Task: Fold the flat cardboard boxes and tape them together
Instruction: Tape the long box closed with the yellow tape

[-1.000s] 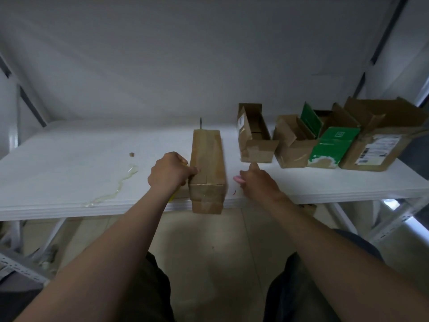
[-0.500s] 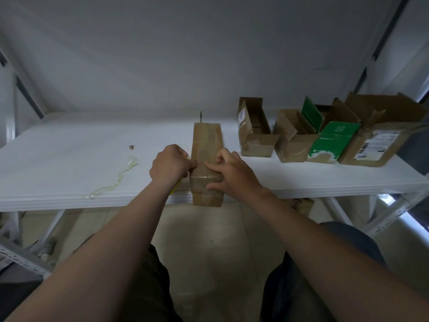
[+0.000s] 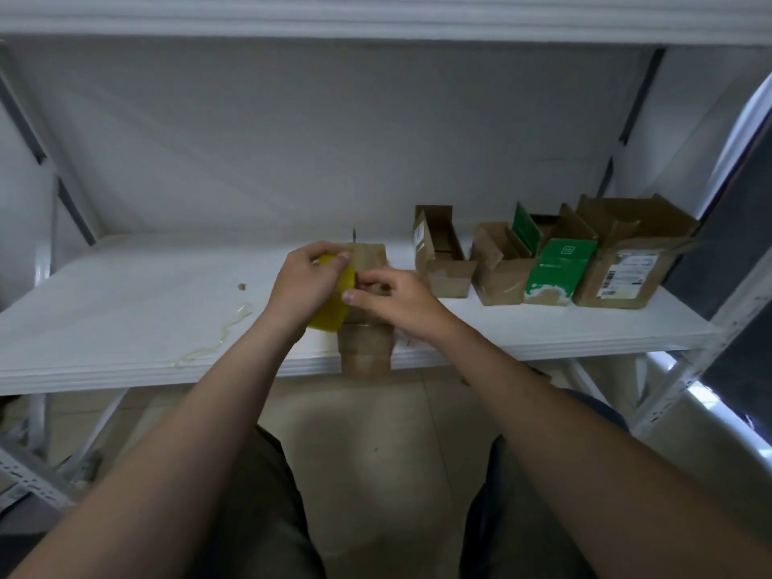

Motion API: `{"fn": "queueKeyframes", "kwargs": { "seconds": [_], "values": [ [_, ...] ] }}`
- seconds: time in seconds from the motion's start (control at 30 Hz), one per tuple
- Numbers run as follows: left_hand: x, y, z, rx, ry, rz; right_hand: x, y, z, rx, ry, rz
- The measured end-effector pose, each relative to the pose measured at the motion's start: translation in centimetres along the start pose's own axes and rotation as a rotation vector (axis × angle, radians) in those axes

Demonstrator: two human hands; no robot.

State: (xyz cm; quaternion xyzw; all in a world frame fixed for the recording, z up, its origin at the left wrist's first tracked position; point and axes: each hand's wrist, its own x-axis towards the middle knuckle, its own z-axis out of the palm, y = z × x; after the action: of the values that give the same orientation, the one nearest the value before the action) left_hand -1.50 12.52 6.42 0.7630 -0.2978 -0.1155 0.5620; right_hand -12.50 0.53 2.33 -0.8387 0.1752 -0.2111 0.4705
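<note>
Mid-frame, the left hand (image 3: 307,282) grips a yellow roll of tape (image 3: 334,316), half hidden by its fingers, above a long cardboard box (image 3: 367,355) overhanging the shelf (image 3: 125,315). The right hand (image 3: 392,300) pinches the roll's rim; any tape end is too blurred to see.

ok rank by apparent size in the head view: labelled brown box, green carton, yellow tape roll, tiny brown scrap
1. open brown cardboard box with white label
2. green-and-white cardboard carton
3. round yellow tape roll, partly hidden by left hand, unsure against carton
4. tiny brown scrap
</note>
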Motion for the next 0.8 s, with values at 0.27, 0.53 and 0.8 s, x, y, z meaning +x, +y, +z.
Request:
{"fn": "queueKeyframes", "kwargs": {
  "seconds": [0.27,0.53,0.8],
  "values": [
    [-3.1,1.2,2.5,-0.053,0.028,0.165,-3.7,-1.2,0.2,0.381,0.036,-0.015],
    [-5.0,1.7,5.1,-0.195,-0.030,0.249,-5.4,-0.7,-1.3,0.350,-0.025,0.204],
    [-3.7,-0.6,5.7,-0.268,-0.098,0.086,-5.9,-0.7,-1.4,0.286,-0.015,0.227]
  ]
}}
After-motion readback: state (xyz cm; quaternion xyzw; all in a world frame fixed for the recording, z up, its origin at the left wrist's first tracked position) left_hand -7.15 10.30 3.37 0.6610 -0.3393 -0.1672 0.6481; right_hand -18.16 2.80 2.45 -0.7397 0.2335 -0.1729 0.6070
